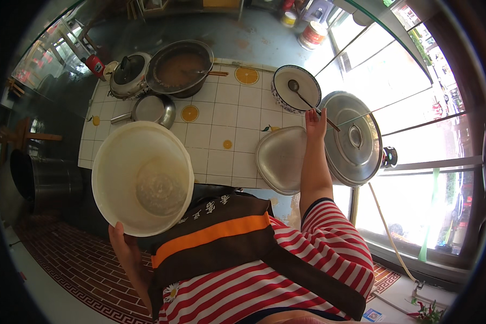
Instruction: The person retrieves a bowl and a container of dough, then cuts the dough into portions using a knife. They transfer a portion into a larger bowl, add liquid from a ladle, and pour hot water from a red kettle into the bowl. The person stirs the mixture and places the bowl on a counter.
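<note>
A large white plastic tub (105, 182) is tilted at the table's near left edge, its hollow inside facing up. My left hand (125, 243) grips its lower rim, thumb showing. My right hand (316, 123) is closed around the long handle of a metal ladle (293, 85). The ladle's head rests inside a white bowl (285, 96) with a blue-patterned rim. Beneath my right forearm lies a rounded metal tray (279, 158), partly hidden. Just right of that hand is a big round metal lid (348, 156).
A dark pot (194, 91) of brownish liquid holds a wooden-handled utensil (218, 73). Near it sit a glass-lidded pot (129, 75) and a metal saucepan (168, 111) on the tiled table (216, 133). A tall metal barrel (56, 178) stands left; windows (409, 202) line the right.
</note>
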A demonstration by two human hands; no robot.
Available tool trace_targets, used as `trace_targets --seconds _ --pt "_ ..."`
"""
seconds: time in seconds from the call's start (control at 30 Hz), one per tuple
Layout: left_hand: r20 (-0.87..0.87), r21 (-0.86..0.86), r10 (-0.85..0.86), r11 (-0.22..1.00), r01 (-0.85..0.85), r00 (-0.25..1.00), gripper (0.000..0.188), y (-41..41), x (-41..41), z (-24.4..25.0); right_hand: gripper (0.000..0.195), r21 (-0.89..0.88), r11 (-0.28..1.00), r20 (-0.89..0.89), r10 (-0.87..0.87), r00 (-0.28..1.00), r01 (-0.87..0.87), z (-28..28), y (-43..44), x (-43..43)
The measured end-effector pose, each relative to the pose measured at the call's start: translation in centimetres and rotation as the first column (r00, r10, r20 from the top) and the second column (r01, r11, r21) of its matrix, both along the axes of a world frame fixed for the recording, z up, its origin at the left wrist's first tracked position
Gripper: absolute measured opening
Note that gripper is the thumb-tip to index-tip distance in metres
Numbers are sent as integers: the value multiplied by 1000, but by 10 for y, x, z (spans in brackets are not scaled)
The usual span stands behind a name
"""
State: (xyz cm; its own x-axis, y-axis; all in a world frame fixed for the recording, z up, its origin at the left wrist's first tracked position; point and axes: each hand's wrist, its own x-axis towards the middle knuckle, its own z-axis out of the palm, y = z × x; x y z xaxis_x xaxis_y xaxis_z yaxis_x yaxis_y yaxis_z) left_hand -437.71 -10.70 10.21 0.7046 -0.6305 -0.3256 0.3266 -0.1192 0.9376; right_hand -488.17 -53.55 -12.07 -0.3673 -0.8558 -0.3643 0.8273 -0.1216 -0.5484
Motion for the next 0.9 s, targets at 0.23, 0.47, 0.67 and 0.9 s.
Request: trace_targets --seconds 0.23,0.47,0.67,0.9 --pt "28 50 20 999 -21 999 60 7 1 -2 24 -27 996 -348 71 935 -86 14 -23 2" --pt "-12 18 66 998 -65 998 59 12 1 -4 24 -145 976 -884 -54 465 -162 33 -20 15" --pt "2 33 71 997 -71 997 61 11 5 -6 19 -281 928 -908 -340 -245 -245 60 0 23" --pt "-20 23 38 999 -38 999 60 3 3 0 17 -195 937 -880 -297 -370 -288 83 23 24"
